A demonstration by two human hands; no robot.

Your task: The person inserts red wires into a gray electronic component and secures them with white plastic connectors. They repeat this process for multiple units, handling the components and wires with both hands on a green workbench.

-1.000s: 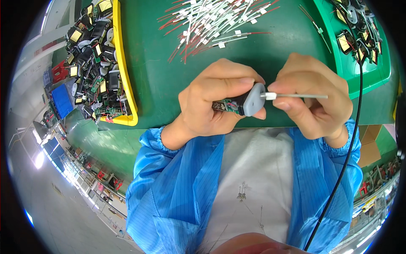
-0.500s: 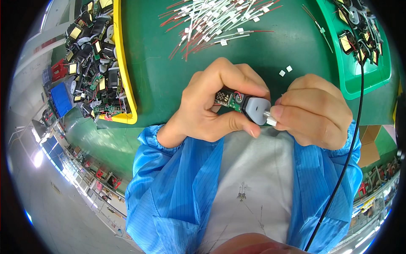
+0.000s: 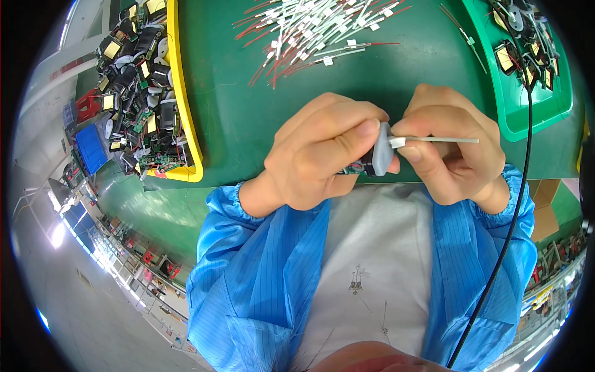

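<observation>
My left hand [image 3: 322,152] is closed around a small electronic module with a rounded grey end cap [image 3: 382,150]; a bit of its circuit board shows below my fingers. Its cap faces right. In my right hand [image 3: 458,142], thumb and index finger pinch a thin pale wire lead [image 3: 446,139], which points right past the fingers. A small white tag [image 3: 397,142] sits at the lead's left end, against or very near the cap; whether it is attached there I cannot tell.
Ahead on the green table [image 3: 235,124] lies a pile of white-tagged leads with red ends [image 3: 316,31]. A yellow bin [image 3: 186,111] of similar modules stands left. At right are a green tray [image 3: 527,124] with more modules, a loose lead [image 3: 466,40] and a hanging black cable [image 3: 517,204].
My left hand has turned the module so its cap faces right. My right hand has shifted slightly and turned, showing the pale lead. Two white squares on the table are now hidden.
</observation>
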